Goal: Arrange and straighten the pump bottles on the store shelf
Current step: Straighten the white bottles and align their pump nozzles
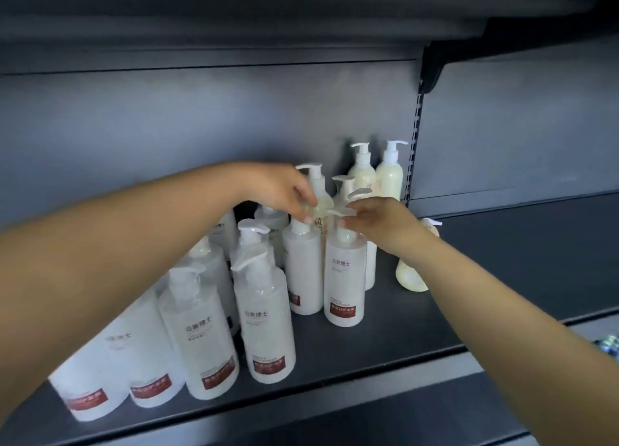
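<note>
The dark shelf [385, 338] holds crowded white pump bottles [264, 325] at left; two cream bottles [390, 174] stand behind (another lies toppled). The left hand [281, 191] pinches one pump, the right hand [382, 223] pinches its neighbour's

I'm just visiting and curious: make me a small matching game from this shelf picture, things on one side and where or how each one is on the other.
Things:
1. left hand
2. right hand
3. cream bottle by the right arm
4. two cream bottles

States:
A. lying on its side
B. standing upright at the back of the shelf
C. on the pump of a white bottle
D. fingers at the pump of another white bottle

Pairs: 1-D, 2-C, 3-A, 4-B
</note>
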{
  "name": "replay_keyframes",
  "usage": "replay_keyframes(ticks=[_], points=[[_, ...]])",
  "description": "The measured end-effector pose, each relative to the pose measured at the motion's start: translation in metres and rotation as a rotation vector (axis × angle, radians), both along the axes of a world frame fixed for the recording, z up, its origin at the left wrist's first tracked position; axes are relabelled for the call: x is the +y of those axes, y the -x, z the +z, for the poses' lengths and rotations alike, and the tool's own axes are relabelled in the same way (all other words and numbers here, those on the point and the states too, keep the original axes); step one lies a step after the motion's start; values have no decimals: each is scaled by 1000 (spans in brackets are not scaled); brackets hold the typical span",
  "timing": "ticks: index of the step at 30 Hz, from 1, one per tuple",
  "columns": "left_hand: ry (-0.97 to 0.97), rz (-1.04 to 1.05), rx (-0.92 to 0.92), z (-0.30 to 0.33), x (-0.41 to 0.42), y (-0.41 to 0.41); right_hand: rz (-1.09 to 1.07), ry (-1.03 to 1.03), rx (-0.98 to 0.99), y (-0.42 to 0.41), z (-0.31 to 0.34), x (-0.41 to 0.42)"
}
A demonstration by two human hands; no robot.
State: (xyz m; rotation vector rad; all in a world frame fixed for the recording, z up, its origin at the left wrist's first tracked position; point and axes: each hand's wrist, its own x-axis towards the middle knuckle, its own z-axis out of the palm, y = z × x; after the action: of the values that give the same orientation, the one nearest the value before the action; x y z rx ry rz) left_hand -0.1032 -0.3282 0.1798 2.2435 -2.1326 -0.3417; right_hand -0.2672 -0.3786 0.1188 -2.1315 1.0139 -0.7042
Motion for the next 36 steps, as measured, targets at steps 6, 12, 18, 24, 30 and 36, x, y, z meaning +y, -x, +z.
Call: replay_keyframes(ticks=[6, 12, 18, 24, 30, 36], points=[[13, -9, -19, 1, 1, 4, -26, 6, -102, 3, -6, -5], [193, 79, 101, 39, 14, -3, -19, -34, -311, 13, 41, -6], [624, 190, 372, 84, 46, -25, 30, -16, -574, 9, 102, -1], [854, 214, 423, 93, 73, -65, 85, 66, -728, -18, 127, 17], [929, 219, 456, 82, 97, -111, 149, 88, -705, -74, 124, 40], [993, 265, 446, 87, 124, -156, 155, 124, -656, -129, 127, 57]])
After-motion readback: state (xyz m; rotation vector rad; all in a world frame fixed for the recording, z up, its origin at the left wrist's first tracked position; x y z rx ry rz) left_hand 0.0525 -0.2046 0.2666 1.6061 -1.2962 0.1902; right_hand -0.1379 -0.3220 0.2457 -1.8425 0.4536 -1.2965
